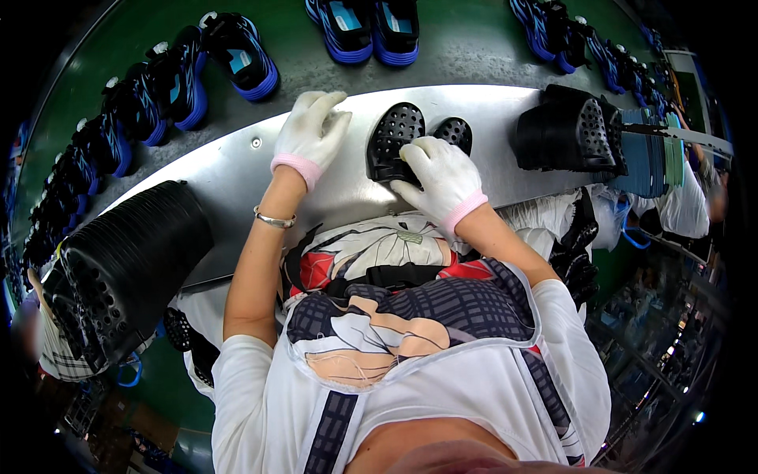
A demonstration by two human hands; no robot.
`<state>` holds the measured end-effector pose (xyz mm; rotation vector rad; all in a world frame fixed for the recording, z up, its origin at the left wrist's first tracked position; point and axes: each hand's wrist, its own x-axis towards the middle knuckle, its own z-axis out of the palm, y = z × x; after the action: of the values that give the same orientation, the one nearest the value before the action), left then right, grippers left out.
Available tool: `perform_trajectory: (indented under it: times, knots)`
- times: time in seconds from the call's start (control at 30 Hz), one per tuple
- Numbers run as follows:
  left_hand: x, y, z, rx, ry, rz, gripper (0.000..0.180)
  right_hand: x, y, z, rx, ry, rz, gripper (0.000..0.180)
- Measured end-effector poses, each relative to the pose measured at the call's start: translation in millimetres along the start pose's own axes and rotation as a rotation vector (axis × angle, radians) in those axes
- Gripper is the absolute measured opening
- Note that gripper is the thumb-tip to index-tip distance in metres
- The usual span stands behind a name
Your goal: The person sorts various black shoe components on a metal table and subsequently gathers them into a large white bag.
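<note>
Two black perforated shoe inserts lie side by side on the metal ledge in front of me, toes pointing away: the left insert (395, 130) and the right insert (455, 133). My right hand (438, 178), in a white glove with a pink cuff, covers the lower part of the right one. Its fingers and thumb close around the heel end there, and the fingertips reach the left insert's edge. Just left of the pair, my left hand (312, 134), gloved the same way, hovers above the ledge. Nothing shows in it, and its fingers are loosely bent, apart from the thumb.
Nested black inserts form a tall stack (138, 261) at the left and another stack (572, 130) on the ledge's right. Beyond the metal ledge (505, 103), black and blue sneakers (241, 55) line a green surface (466, 47). Blue sheets (643, 162) stand at far right.
</note>
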<state>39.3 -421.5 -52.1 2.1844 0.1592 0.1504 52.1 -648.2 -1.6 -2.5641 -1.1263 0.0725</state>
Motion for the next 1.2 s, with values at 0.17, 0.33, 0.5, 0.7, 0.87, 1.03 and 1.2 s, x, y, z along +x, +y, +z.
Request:
perform_trajectory:
  times: [0.17,0.33,0.5,0.7,0.87,1.03,1.2]
  knots:
    - [-1.6,-2.2,1.6,-0.085,-0.032,-0.019,0.032,-2.5,4.8,-2.7,0.017,0.017,0.003,0.034]
    - [0.3,0.3,3.4,-0.079,-0.070,-0.049,0.031,3.5,1.7,-1.2,-0.066,-0.026,0.045,0.038]
    - [-0.6,-2.5,4.0,-0.127,-0.069,-0.056,0.030,7.0,7.9,-2.6,-0.037,-0.139,0.044,0.044]
    - [0.7,-9.4,5.9,-0.284,-0.148,-0.051,0.041,5.5,-1.1,-38.8,0.049,-0.011,-0.007,0.042]
    - [-8.9,39.1,-3.1,-1.674,-0.714,-0.441,0.062,18.5,-17.3,-57.7,0.177,0.044,-0.195,0.047]
    - [2.2,38.6,-2.7,-1.318,-0.274,-0.251,0.048,37.5,-15.6,-50.2,0.363,0.024,-0.021,0.049]
    - [17.2,41.1,-2.8,-1.245,0.055,-0.194,0.038,64.8,-26.8,-33.6,0.342,-0.046,0.159,0.044]
